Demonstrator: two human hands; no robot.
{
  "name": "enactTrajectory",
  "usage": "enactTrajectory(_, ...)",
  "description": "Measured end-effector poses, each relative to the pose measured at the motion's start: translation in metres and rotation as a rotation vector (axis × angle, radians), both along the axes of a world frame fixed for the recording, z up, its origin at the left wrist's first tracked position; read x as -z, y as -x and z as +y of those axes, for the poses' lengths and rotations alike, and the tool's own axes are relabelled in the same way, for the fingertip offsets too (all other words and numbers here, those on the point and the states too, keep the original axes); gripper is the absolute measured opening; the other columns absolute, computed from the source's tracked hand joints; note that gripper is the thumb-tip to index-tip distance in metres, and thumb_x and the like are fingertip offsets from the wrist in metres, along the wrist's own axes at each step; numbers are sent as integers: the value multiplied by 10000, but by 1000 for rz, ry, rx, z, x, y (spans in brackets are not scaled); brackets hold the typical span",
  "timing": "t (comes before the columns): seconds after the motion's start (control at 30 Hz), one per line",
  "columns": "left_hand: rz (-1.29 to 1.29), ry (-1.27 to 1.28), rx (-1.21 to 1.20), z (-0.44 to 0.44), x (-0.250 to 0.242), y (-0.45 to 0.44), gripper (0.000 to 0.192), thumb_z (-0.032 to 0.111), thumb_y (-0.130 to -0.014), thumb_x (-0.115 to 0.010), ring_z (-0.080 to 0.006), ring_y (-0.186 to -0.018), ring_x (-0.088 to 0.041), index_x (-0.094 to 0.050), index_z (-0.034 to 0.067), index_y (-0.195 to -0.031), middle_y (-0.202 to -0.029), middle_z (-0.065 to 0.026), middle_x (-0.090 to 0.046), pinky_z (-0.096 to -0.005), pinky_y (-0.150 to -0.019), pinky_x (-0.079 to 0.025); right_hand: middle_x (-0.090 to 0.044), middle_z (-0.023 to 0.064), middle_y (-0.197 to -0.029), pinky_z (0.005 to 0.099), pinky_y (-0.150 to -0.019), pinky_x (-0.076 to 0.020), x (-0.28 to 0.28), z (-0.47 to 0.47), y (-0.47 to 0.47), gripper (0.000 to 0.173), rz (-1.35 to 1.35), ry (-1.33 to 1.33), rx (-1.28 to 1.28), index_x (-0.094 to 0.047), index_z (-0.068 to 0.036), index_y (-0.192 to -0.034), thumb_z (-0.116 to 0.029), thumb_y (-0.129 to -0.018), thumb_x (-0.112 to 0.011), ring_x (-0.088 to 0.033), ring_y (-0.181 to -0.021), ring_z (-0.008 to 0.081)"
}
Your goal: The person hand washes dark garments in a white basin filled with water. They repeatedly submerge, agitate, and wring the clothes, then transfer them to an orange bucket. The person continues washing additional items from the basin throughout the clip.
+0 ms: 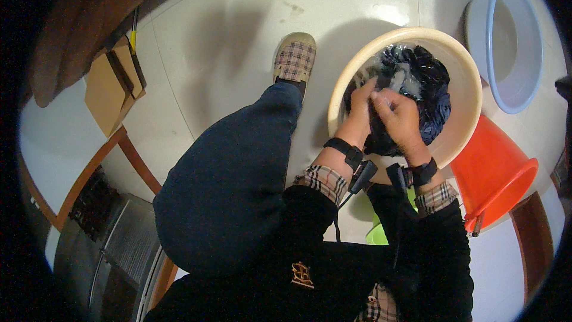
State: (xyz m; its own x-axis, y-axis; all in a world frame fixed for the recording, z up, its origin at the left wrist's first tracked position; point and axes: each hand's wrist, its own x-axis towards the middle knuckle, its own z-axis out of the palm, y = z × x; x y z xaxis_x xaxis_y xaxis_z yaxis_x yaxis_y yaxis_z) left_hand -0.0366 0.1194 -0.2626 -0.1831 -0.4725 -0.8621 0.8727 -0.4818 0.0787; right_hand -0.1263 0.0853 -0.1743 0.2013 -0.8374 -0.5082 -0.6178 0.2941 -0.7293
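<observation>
A cream plastic basin (467,71) stands on the tiled floor, holding dark wet cloth (431,71) in sudsy water. My left hand (361,100) grips part of this cloth on the basin's left side. Close beside it, my right hand (399,112) is closed on the same cloth, with the two thumbs almost meeting. My fingertips are partly hidden by the cloth and my own hands. Black straps with small devices circle both wrists, below rolled plaid cuffs.
A light blue basin (494,53) and a red bucket (489,174) stand right of the cream basin. Something green plastic (378,235) shows below my forearms. My plaid shoe (295,56) is to the left; a cardboard box (109,89) is at far left.
</observation>
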Motion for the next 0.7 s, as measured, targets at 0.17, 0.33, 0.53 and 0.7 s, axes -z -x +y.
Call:
enactTrajectory(0.17, -218, -245, 151, -19, -25, 11, 475, 339, -907, -575, -250, -993, -594, -586, -61, -1162, -1082, -125, -630, -350, -901, -456, -638, 185, -801, 423, -678, -480, 27, -32, 25, 333, 514, 147, -54, -655, -67, -909, -383, -954, -557, -606, -780, 403)
enactTrajectory(0.33, -620, -220, 207, -23, -24, 11, 618, 361, -923, -548, -355, -1233, -491, -465, -91, -1337, -1346, -249, -517, -388, -1062, -347, -661, 150, -933, 418, -813, -470, 33, -38, 41, 228, 461, 303, 179, -646, -49, -967, -272, -928, -627, -624, -881, 314)
enactTrajectory(0.53, -714, -337, 573, -13, -3, 6, 583, 333, -930, -552, -343, -1190, -529, -432, -55, -1347, -1318, -238, -535, -409, -1027, -386, -553, 134, -1266, 498, -1035, -308, 54, 0, 15, 400, 629, 342, -472, -568, -144, -1250, -282, -882, -642, -462, -1223, 327)
enactTrajectory(0.7, -887, -182, 311, -15, -3, 14, 535, 260, -880, -645, -404, -1208, -529, -506, -75, -1274, -1271, -288, -564, -423, -1037, -389, -561, 142, -1215, 494, -937, -387, 75, -16, 30, 508, 733, 415, -324, -565, -108, -1240, -425, -856, -664, -525, -1130, 339)
